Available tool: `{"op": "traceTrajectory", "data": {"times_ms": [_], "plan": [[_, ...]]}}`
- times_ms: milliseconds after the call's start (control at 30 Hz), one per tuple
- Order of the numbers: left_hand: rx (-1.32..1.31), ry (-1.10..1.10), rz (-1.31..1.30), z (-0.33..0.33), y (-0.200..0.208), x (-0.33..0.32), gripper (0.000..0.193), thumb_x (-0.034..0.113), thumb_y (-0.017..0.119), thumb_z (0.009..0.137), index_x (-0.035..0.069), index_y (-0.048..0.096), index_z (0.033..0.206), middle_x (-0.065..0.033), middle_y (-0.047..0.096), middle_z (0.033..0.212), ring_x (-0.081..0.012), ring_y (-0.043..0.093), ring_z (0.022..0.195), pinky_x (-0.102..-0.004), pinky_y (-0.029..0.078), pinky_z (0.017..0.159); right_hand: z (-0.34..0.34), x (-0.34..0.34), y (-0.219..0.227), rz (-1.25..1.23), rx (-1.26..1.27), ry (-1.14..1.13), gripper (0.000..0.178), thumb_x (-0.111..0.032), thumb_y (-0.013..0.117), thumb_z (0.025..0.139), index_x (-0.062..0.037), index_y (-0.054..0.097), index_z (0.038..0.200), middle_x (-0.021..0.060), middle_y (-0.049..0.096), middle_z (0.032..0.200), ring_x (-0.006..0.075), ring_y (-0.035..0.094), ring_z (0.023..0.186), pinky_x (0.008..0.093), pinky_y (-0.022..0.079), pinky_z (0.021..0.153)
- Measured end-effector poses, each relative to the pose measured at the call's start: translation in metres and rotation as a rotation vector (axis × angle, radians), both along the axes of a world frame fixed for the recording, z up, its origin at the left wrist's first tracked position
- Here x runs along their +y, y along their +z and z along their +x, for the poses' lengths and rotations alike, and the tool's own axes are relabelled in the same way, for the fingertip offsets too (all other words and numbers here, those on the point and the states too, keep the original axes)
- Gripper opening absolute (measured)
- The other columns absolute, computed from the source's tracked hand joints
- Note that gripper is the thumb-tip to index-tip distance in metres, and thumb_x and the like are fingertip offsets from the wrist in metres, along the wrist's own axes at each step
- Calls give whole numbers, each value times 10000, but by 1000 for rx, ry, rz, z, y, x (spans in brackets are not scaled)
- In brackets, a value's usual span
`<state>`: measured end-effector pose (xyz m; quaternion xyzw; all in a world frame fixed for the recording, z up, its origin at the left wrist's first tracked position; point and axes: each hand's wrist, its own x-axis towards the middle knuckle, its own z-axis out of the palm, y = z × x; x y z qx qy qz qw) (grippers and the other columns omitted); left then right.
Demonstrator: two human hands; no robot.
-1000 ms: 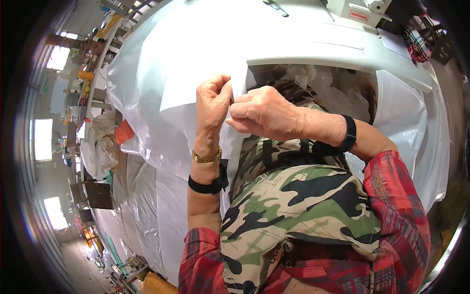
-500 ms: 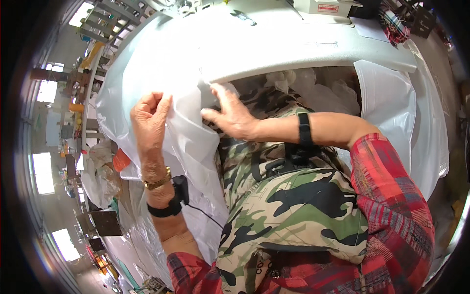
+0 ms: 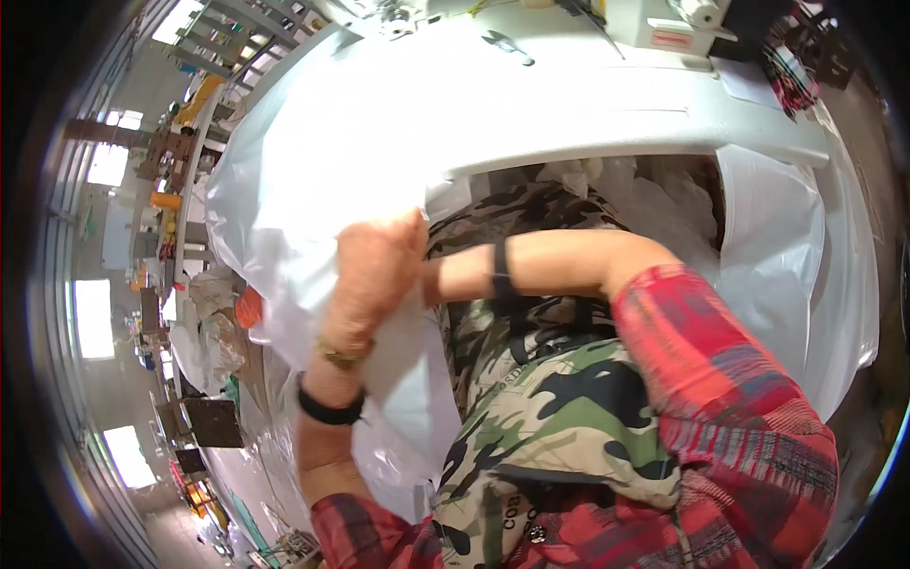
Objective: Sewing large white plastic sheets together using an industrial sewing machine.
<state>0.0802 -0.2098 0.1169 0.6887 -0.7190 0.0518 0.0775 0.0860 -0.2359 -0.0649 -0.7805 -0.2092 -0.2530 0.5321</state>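
My left hand (image 3: 377, 270) is blurred by motion, closed like a fist at the near edge of a white plastic sheet (image 3: 294, 251). The sheet drapes from the table down over my left side. From the right, my right forearm (image 3: 559, 258) crosses my lap, and its hand disappears behind my left hand, so its fingers are hidden. Camouflage cloth (image 3: 588, 398) covers my lap under both arms. A black strap (image 3: 330, 410) and a gold-coloured watch (image 3: 343, 355) sit on my left arm.
The white table (image 3: 607, 123) curves across ahead, with a small dark tool (image 3: 507, 47) on it. A white machine (image 3: 678, 38) stands at the far right. More white plastic (image 3: 773, 213) hangs at the right. Crumpled clear bags (image 3: 213, 332) lie at the left.
My left hand has moved right and slightly down. The right hand has moved left and down, behind the left one. The hands were apart before, with the left pinching the sheet and the right open.
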Motion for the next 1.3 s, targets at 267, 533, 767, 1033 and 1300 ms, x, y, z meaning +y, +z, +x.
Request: {"op": "traceTrajectory", "data": {"times_ms": [267, 533, 767, 1033, 1300], "plan": [[651, 348, -239, -6, -36, 29, 94, 107, 638, 872, 19, 643, 840, -129, 632, 669, -284, 612, 565, -369, 435, 521, -150, -75, 58, 247, 467, -769, 177, -168, 575, 931, -11, 613, 1005, 139, 645, 929, 260, 645, 851, 400, 518, 745], [474, 185, -319, -21, -19, 20, 94, 107, 659, 857, 20, 646, 824, -126, 572, 595, -236, 559, 498, -332, 425, 504, -16, -34, 14, 467, 131, -192, 263, -165, 668, 806, 19, 624, 988, 187, 661, 935, 278, 627, 907, 376, 490, 776], [130, 111, -154, -11, -2, 20, 72, 132, 644, 848, 66, 629, 826, -151, 622, 672, -341, 615, 608, -392, 455, 546, 53, -4, 22, 152, 170, 55, 255, -179, 663, 814, 6, 631, 986, 192, 663, 947, 293, 627, 907, 387, 489, 786], [357, 222, -322, -11, -77, 26, 87, 126, 642, 865, 49, 630, 826, -153, 626, 664, -315, 626, 585, -375, 459, 536, -43, -66, -68, -360, 460, -31, 246, -195, 657, 824, -9, 640, 984, 197, 664, 961, 310, 628, 908, 399, 487, 798], [1185, 549, -349, -13, -97, 30, 128, 109, 693, 865, -16, 678, 846, 43, 564, 577, -21, 463, 504, -234, 348, 460, -113, -134, 141, -747, 175, -283, 66, -119, 653, 859, -74, 616, 891, 63, 618, 935, 258, 604, 894, 367, 537, 776]]}}
